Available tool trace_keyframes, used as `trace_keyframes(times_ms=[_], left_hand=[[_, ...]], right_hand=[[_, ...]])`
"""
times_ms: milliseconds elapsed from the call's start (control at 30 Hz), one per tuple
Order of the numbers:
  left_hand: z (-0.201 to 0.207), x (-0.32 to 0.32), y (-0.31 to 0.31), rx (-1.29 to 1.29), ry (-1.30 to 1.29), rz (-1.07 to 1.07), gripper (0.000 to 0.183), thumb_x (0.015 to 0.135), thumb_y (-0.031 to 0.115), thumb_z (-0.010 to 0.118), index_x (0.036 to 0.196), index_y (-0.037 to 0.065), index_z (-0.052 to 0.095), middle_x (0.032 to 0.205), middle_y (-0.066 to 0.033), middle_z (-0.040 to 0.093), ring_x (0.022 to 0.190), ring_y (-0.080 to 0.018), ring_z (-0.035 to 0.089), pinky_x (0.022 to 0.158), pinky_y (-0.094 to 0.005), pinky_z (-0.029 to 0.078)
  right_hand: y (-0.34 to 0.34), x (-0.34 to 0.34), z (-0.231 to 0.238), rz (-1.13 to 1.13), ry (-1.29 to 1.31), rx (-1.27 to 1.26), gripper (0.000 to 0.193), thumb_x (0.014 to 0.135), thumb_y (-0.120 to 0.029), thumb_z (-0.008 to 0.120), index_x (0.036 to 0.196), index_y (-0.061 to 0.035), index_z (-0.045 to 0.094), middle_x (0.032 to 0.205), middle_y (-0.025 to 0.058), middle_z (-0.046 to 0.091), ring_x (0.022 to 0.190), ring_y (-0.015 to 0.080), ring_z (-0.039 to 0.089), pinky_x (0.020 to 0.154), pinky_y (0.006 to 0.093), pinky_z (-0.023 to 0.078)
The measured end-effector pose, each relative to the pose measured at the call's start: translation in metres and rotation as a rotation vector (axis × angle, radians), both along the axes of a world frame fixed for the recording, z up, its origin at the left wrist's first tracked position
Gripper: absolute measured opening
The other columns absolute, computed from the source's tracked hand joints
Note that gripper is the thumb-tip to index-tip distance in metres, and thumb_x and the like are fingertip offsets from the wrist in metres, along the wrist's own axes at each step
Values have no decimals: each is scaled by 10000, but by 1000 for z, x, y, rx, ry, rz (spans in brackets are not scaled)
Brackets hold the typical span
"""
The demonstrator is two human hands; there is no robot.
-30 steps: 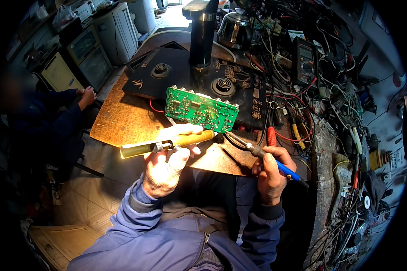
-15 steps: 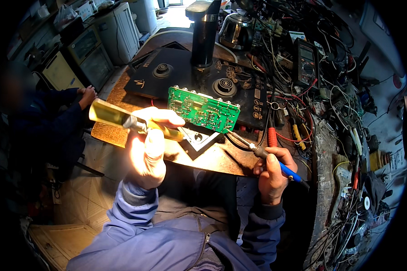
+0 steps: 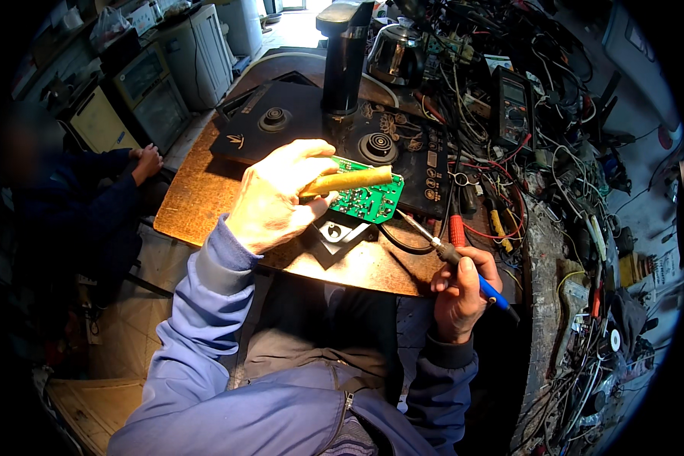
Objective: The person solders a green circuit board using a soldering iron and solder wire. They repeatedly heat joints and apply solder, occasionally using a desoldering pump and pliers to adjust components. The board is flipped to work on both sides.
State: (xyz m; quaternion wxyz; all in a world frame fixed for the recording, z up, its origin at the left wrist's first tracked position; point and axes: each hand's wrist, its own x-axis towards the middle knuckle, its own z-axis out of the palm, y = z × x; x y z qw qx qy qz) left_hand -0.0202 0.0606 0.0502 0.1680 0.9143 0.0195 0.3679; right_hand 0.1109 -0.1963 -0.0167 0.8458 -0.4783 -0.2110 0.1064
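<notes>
My left hand (image 3: 285, 194) is closed around a yellow tube-shaped tool (image 3: 357, 180), which lies across the front of a green circuit board (image 3: 368, 201). The board is tilted up, its soldered side toward me; the hand and the tube cover its left part. Whether my left fingers also grip the board, I cannot tell. Held like a pen in my right hand (image 3: 462, 292) is a soldering iron (image 3: 441, 247) with a blue handle. Its tip points at the board's lower right corner; contact is not clear.
Below the board lies a dark frame (image 3: 338, 239) on the wooden table (image 3: 186, 205). Behind it are a black two-burner cooktop (image 3: 247, 114), a dark cylinder (image 3: 342, 68) and a kettle (image 3: 397, 53). Tangled cables and a multimeter (image 3: 513, 106) crowd the right. A person (image 3: 76, 175) sits at left.
My left hand has turned over and moved up and right, bringing the yellow tool across the board. The soldering iron has shifted slightly right and down.
</notes>
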Motion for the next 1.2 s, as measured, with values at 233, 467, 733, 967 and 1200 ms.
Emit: trace_keyframes(times_ms=[233, 467, 733, 967, 1200], left_hand=[[5, 3, 8, -52, 70, -46, 397, 688, 36, 799, 1061, 11, 665, 1142, -144, 644, 907, -271, 685, 792, -319, 558], [18, 2, 15, 55, 163, -99, 563, 639, 167, 868, 1128, 27, 626, 1163, -151, 630, 961, -311, 673, 819, -355, 557], [26, 3, 17, 161, 239, -94, 585, 603, 140, 849, 1132, 23, 628, 1177, -135, 631, 932, -308, 675, 783, -360, 560], [38, 18, 39, 187, 348, -194, 569, 576, 210, 833, 1080, 18, 652, 1088, -137, 649, 892, -321, 669, 768, -381, 556], [48, 25, 40, 137, 459, -207, 603, 563, 194, 810, 1108, 10, 629, 1029, -145, 636, 903, -347, 651, 785, -401, 538]], right_hand=[[5, -3, 2, -80, 24, 26, 246, 911, -163, 637, 1039, 39, 578, 680, 90, 579, 514, 130, 532, 491, 269, 481], [6, -4, 3, -104, 17, 6, 258, 918, -175, 633, 1053, 37, 578, 693, 98, 591, 518, 132, 535, 492, 275, 491], [5, -4, 1, -103, 21, 4, 245, 929, -172, 618, 1055, 34, 578, 707, 97, 600, 521, 134, 539, 492, 276, 491], [6, -4, 2, -107, 5, 6, 237, 931, -166, 618, 1053, 34, 577, 708, 101, 602, 525, 135, 546, 496, 279, 495], [5, -4, 0, -108, 10, 10, 250, 924, -173, 635, 1056, 32, 578, 711, 99, 603, 527, 134, 546, 499, 276, 494]])
